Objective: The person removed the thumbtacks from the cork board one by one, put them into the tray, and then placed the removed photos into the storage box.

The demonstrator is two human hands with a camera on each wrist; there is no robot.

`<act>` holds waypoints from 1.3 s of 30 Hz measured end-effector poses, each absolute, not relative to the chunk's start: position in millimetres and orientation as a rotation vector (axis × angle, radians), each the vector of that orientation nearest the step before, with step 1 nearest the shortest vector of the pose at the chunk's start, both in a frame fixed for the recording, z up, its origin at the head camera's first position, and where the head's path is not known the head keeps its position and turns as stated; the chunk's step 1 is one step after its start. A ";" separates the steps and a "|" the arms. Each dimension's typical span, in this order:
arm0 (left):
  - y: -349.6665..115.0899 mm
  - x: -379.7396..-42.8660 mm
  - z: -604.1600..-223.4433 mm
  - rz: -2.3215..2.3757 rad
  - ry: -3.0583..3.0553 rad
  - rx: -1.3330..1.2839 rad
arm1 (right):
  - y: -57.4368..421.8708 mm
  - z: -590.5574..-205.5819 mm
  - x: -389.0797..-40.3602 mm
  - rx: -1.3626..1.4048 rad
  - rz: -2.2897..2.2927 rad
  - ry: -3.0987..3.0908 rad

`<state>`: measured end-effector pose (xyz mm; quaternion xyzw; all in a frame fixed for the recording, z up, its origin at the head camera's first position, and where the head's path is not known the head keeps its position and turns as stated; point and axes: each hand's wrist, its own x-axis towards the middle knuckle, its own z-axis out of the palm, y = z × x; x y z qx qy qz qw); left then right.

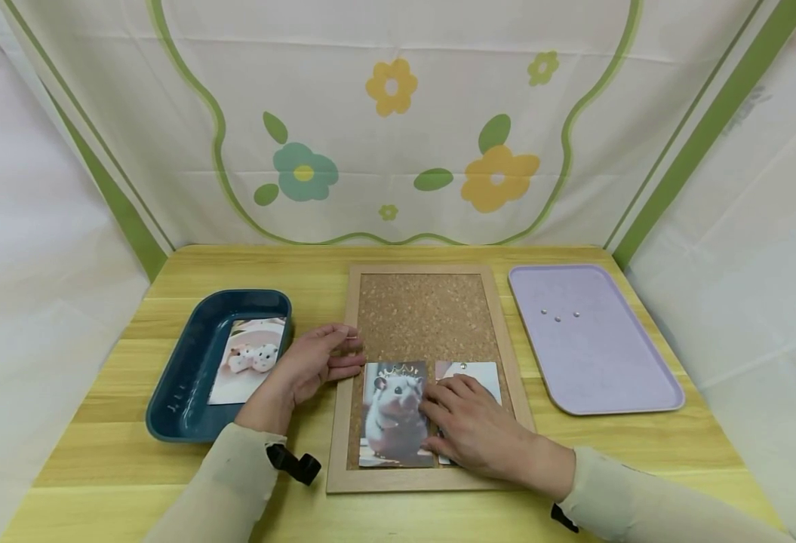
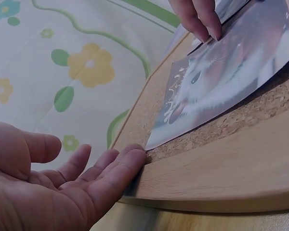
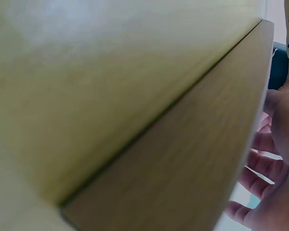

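A photo of a white hamster with a crown [image 1: 394, 422] lies on the lower left of a wood-framed cork board [image 1: 425, 317]. My right hand [image 1: 475, 434] rests its fingertips along that photo's right edge and covers much of a second photo [image 1: 486, 372] beside it. A small metal pin [image 1: 463, 366] sits at the top of this second photo. At the board's left side, my left hand [image 1: 319, 360] has loosely extended fingers touching the frame; in the left wrist view its fingertips [image 2: 135, 155] are by the hamster photo's corner [image 2: 159, 137].
On the left stands a dark blue tray [image 1: 179, 415] with another photo [image 1: 243, 377] inside. A lilac tray [image 1: 601, 369] lies to the right, bearing three small metal pins [image 1: 557, 319]. Behind the wooden table [image 1: 309, 260] hangs a flowered cloth [image 1: 384, 151].
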<state>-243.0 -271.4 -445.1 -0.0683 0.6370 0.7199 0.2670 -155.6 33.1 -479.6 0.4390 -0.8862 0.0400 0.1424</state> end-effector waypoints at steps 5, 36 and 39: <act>-271.7 -242.1 -445.3 1.947 1.709 -0.172 | 33.6 -480.3 -155.5 1.273 0.126 -2.563; -278.6 -207.2 -451.8 1.744 1.653 0.111 | 33.2 -483.8 -155.3 1.263 0.170 -2.544; -278.0 -204.9 -452.3 1.716 1.660 0.151 | 33.3 -483.9 -154.9 1.260 0.168 -2.541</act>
